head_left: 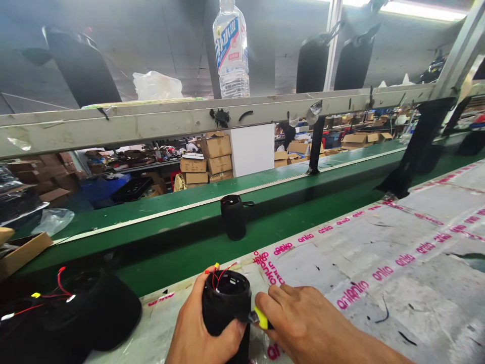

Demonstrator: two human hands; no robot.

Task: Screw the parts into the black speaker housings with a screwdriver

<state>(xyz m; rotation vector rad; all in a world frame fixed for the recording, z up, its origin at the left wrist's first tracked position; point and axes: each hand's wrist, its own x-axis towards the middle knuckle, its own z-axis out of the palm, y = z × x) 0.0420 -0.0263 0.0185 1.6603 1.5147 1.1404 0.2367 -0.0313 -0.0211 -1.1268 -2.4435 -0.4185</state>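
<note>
My left hand [202, 328] is wrapped round a black, fabric-covered speaker housing [227, 306], held upright just above the bench or resting on it; its base is out of frame. Red wires [216, 278] with small connectors stick out of the open top. In my right hand [297, 316] is a yellow utility knife [261, 318]. The metal end of the knife meets the housing's right side, a little below the rim, close to my left thumb. At the left lie more black housings [102, 313] with red wires.
A bench covered in anko-printed sheeting [379, 298] runs to the right. Beyond is a green conveyor belt [284, 222] carrying another black housing [234, 220]. A metal rail shelf [159, 119] crosses above it, with a plastic bottle [232, 55] on top. An open carton [28, 253] stands left.
</note>
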